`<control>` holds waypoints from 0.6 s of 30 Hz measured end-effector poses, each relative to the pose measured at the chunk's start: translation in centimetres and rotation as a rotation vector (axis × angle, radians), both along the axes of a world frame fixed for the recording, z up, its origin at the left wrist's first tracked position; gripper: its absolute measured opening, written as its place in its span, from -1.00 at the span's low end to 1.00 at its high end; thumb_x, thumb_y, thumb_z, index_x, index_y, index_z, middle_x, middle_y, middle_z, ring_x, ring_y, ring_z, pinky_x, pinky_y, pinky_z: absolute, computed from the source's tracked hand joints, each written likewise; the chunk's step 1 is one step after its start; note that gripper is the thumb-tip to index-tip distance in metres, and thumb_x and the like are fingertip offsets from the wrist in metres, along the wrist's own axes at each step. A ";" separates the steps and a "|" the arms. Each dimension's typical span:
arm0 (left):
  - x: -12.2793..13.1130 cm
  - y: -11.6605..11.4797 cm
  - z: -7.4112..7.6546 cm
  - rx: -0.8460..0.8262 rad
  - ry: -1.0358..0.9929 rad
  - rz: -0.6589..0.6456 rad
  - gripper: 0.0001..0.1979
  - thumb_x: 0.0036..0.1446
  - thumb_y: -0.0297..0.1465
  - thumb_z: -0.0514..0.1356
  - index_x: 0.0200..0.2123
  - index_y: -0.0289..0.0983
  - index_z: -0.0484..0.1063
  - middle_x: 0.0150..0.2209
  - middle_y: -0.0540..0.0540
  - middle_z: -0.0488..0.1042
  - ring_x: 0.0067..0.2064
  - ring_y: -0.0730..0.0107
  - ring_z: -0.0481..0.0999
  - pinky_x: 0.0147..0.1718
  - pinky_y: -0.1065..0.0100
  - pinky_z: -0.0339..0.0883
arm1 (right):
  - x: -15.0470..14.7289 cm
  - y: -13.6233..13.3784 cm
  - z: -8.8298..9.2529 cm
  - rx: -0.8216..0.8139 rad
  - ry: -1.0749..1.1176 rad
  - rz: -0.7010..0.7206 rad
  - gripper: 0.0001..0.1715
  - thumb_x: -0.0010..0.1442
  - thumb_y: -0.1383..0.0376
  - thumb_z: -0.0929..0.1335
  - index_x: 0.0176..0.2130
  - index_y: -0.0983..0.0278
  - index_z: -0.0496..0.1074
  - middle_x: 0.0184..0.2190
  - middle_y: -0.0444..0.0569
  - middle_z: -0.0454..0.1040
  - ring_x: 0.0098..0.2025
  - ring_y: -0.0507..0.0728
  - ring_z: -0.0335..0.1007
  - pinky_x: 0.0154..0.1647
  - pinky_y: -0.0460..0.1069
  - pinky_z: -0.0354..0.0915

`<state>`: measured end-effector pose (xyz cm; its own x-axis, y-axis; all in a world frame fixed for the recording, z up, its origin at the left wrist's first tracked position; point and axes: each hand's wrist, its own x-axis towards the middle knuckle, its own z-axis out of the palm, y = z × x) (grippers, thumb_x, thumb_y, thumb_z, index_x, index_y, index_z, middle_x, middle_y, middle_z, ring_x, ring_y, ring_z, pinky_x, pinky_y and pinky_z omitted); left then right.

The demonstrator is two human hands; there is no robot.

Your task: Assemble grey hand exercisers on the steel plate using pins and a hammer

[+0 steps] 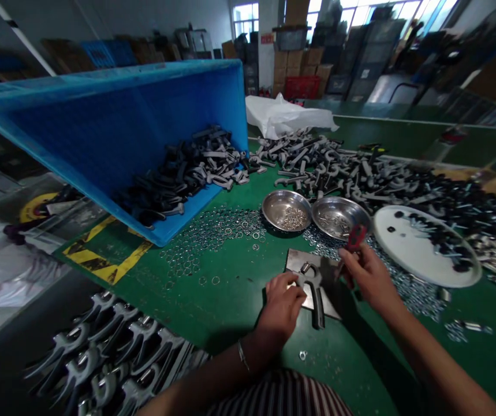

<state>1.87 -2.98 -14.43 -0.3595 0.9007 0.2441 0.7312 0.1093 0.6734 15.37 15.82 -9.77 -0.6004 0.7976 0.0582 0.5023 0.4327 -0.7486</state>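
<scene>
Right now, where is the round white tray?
In the head view, the tray lies on the green mat, right of a steel bowl, beyond the right hand.

Castings, bowls and washers across a table (234, 341)

Left, a tipped crate (113, 133) spilling forked castings (182, 173) onto the table; behind, more castings (329, 167) and a plastic sack (286, 115). Two steel bowls (286, 210) side by side before that pile, loose washers (217, 231) around them, a round tray (421, 245) to their right, a metal plate (295, 260) in front, assembled parts (100, 346) in rows at near left.
</scene>
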 end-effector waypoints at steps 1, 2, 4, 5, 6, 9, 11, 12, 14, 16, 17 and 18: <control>-0.6 0.2 0.7 -0.008 0.007 0.032 -0.88 0.32 -0.38 0.14 -0.20 -0.20 0.49 0.00 -0.12 0.48 0.12 0.16 0.35 0.10 0.06 0.21 | 1.0 1.8 -0.6 0.094 -0.155 -0.053 -0.60 0.29 -0.05 0.23 -0.19 0.20 0.33 -0.47 -0.08 0.50 -0.51 0.13 0.42 -0.46 0.00 0.30; -1.3 0.5 1.3 -0.023 0.014 0.050 -0.88 0.32 -0.36 0.15 -0.21 -0.19 0.50 -0.11 -0.10 0.51 0.03 0.18 0.38 0.04 0.08 0.21 | 2.1 3.6 -1.2 0.124 -0.229 -0.081 -0.60 0.23 -0.05 0.28 -0.25 0.23 0.37 -0.46 -0.02 0.51 -0.47 0.18 0.45 -0.43 0.03 0.30; -2.6 1.6 2.3 -0.054 0.032 0.026 -0.89 0.31 -0.36 0.17 -0.24 -0.20 0.50 -0.23 -0.07 0.53 -0.09 0.21 0.39 -0.01 0.12 0.19 | 4.2 6.4 -2.3 0.146 -0.313 -0.106 -0.58 0.16 -0.04 0.33 -0.32 0.27 0.42 -0.45 0.07 0.52 -0.42 0.25 0.46 -0.37 0.09 0.31; -3.0 2.2 2.6 -0.062 0.043 -0.003 -0.89 0.30 -0.36 0.18 -0.26 -0.21 0.50 -0.25 -0.06 0.53 -0.11 0.23 0.39 -0.02 0.13 0.19 | 5.2 7.3 -2.6 0.151 -0.322 -0.111 -0.56 0.15 -0.04 0.34 -0.30 0.29 0.44 -0.41 0.12 0.54 -0.39 0.28 0.47 -0.33 0.12 0.32; -3.3 2.9 2.7 -0.067 0.059 -0.033 -0.89 0.30 -0.37 0.19 -0.26 -0.23 0.50 -0.25 -0.06 0.53 -0.11 0.23 0.39 -0.03 0.14 0.18 | 6.1 7.7 -2.8 0.178 -0.332 -0.116 -0.52 0.16 -0.05 0.32 -0.24 0.32 0.45 -0.35 0.16 0.55 -0.35 0.30 0.48 -0.29 0.14 0.33; -3.5 4.6 2.6 -0.087 0.121 -0.092 -0.89 0.29 -0.37 0.20 -0.28 -0.25 0.49 -0.23 -0.07 0.52 -0.11 0.23 0.38 -0.06 0.16 0.15 | 8.4 7.1 -2.9 0.297 -0.320 -0.111 -0.42 0.25 -0.07 0.24 -0.04 0.35 0.42 -0.14 0.26 0.53 -0.18 0.33 0.49 -0.16 0.17 0.34; -3.3 5.2 2.3 -0.111 0.141 -0.105 -0.88 0.29 -0.36 0.21 -0.30 -0.26 0.48 -0.24 -0.07 0.51 -0.12 0.23 0.37 -0.07 0.18 0.15 | 9.7 5.8 -3.1 0.304 -0.274 -0.079 -0.44 0.30 -0.05 0.20 -0.04 0.33 0.43 -0.10 0.23 0.54 -0.13 0.32 0.49 -0.10 0.16 0.35; -3.2 5.3 2.2 -0.121 0.146 -0.107 -0.88 0.28 -0.36 0.21 -0.30 -0.27 0.47 -0.24 -0.07 0.51 -0.12 0.23 0.37 -0.08 0.18 0.15 | 10.3 5.0 -3.2 0.273 -0.250 -0.074 -0.47 0.30 -0.04 0.20 -0.05 0.30 0.44 -0.11 0.20 0.55 -0.12 0.31 0.49 -0.08 0.16 0.36; -3.0 5.4 2.0 -0.131 0.153 -0.118 -0.88 0.28 -0.36 0.21 -0.30 -0.27 0.46 -0.24 -0.07 0.50 -0.12 0.23 0.36 -0.08 0.19 0.15 | 11.6 3.4 -3.5 0.206 -0.218 -0.098 -0.50 0.30 -0.03 0.20 -0.08 0.26 0.46 -0.12 0.14 0.56 -0.12 0.30 0.50 -0.08 0.16 0.37; -2.9 5.3 1.9 -0.124 0.167 -0.139 -0.88 0.29 -0.36 0.20 -0.30 -0.27 0.45 -0.24 -0.07 0.49 -0.11 0.23 0.36 -0.08 0.19 0.15 | 12.7 1.7 -3.7 0.156 -0.189 -0.145 -0.53 0.29 -0.02 0.21 -0.09 0.23 0.47 -0.13 0.10 0.58 -0.13 0.29 0.52 -0.08 0.15 0.40; -2.9 5.2 1.9 -0.115 0.174 -0.151 -0.88 0.30 -0.37 0.19 -0.30 -0.27 0.44 -0.24 -0.07 0.49 -0.11 0.23 0.36 -0.08 0.19 0.15 | 13.2 1.0 -3.7 0.137 -0.166 -0.164 -0.55 0.29 -0.02 0.22 -0.10 0.21 0.49 -0.13 0.09 0.58 -0.13 0.29 0.52 -0.08 0.15 0.41; -2.9 5.1 1.8 -0.103 0.181 -0.161 -0.88 0.30 -0.38 0.18 -0.31 -0.27 0.43 -0.25 -0.07 0.48 -0.12 0.23 0.36 -0.08 0.19 0.15 | 13.5 0.2 -3.8 0.123 -0.133 -0.174 -0.56 0.29 -0.01 0.23 -0.11 0.19 0.50 -0.14 0.08 0.59 -0.13 0.28 0.53 -0.08 0.14 0.43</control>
<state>-1.03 2.16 -12.62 -0.1684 0.9662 0.1953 0.8521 0.0431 0.5217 28.88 16.07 -13.56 -0.4631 0.8817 0.0904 0.6682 0.4144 -0.6179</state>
